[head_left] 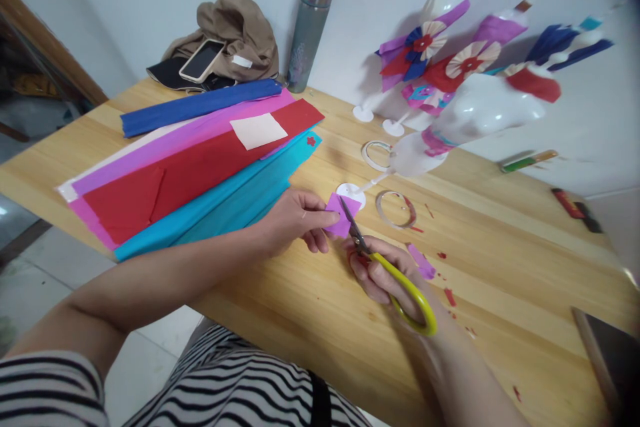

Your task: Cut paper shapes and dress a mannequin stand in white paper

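My left hand (303, 217) pinches a small purple piece of crepe paper (336, 223) between thumb and fingers. Yellow-handled scissors (425, 313) are in my right hand (383, 267), with their blades lying over the purple piece. Whether the blades have cut into it, I cannot tell. Just behind the purple piece is the white round base (351, 192) of a tilted mannequin form (493, 107) wrapped with pink and red paper. A purple scrap (421, 261) and red scraps (451, 297) lie on the table to the right of my right hand.
Crepe paper sheets in blue (200, 107), red (200, 180) and turquoise (220, 210) lie on the left. Behind them are a phone (202, 60), a brown cloth (250, 30) and a flask (310, 27). Tape rolls (396, 209), decorated mannequins (425, 40) and a knife (529, 161) occupy the right.
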The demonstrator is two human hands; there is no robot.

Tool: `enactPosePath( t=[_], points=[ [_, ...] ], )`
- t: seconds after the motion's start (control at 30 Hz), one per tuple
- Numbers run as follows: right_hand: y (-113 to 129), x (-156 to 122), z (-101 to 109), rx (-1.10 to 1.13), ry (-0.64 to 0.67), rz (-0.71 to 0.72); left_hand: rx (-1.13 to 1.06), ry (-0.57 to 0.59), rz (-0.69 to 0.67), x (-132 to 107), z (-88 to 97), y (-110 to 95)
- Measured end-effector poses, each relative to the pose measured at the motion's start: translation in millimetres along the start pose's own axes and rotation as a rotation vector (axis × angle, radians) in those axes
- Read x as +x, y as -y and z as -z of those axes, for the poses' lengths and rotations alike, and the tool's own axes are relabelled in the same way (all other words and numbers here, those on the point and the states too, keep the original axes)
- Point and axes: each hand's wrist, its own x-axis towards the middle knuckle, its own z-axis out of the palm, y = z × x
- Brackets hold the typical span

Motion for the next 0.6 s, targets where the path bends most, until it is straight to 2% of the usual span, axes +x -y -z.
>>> enactPosePath(
  t=[0.17, 0.6],
  points=[
    [1.2, -0.1, -1.2, 0.018, -0.004, -0.009, -0.013, -0.01, 0.008, -2.2, -1.7, -0.9],
    [-5.3, 2.1, 4.5, 0.026, 0.013, 0.018, -0.04, 0.049, -0.017, 0.7, 0.0, 5.7]
  ],
)
